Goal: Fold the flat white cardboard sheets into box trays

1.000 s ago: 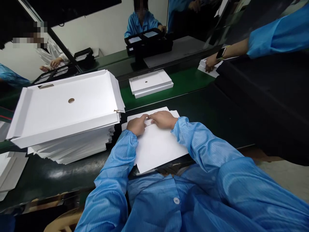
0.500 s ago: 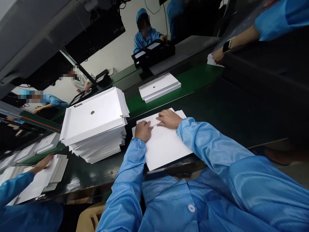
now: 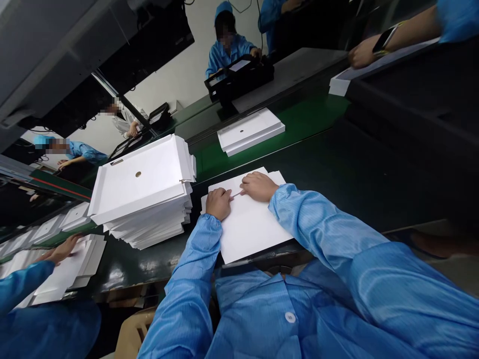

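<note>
A flat white cardboard sheet (image 3: 251,232) with flaps lies at the near edge of the dark bench in front of me. My left hand (image 3: 219,203) is closed at the sheet's far left side, fingers bent and thumb pointing inward along a crease. Close to its right, my right hand (image 3: 259,186) grips the same crease, its fingertips curled down on the far flap. A narrow dark gap shows along the crease between the two hands. What lies under the fingertips is hidden.
Left of the sheet rises a tall stack of white cardboard trays (image 3: 142,187). Beyond it, two stacked trays (image 3: 251,130) sit on the green conveyor (image 3: 204,158). A co-worker's hand (image 3: 362,52) rests on another white tray at right; another co-worker's hand (image 3: 63,249) works at far left.
My right fingers have drawn together on the crease, and both hands stay on the sheet. At right, the co-worker's hand has shifted and more of the white tray shows.
</note>
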A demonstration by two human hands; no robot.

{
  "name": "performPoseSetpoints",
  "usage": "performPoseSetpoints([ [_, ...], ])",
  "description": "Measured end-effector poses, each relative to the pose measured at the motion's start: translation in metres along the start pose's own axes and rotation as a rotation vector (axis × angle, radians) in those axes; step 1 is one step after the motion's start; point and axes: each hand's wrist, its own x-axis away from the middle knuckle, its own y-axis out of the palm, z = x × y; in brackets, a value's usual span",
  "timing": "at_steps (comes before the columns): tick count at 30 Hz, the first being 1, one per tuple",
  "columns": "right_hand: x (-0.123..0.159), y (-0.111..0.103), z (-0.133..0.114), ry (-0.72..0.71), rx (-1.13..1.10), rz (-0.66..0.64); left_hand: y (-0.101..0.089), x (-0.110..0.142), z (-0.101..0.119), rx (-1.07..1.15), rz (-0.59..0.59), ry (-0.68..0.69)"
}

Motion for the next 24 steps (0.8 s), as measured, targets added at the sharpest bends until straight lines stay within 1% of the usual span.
performPoseSetpoints([
  [7,0.002,-0.002,-0.003,0.006,-0.016,-0.022,0.0,0.002,0.001,0.024,-0.039,0.005],
  [11,0.008,-0.002,0.0,0.053,-0.053,0.046,0.001,0.0,-0.002,0.053,-0.016,-0.028],
  [15,0.022,0.001,0.011,0.09,-0.086,0.097,0.004,-0.001,-0.004,0.088,0.003,-0.043],
  [19,0.031,0.005,0.019,0.143,-0.098,0.078,0.007,-0.001,-0.003,0.104,0.018,-0.026],
  [24,0.028,0.004,0.02,0.16,-0.123,0.05,0.009,-0.004,-0.004,0.13,0.001,-0.007],
])
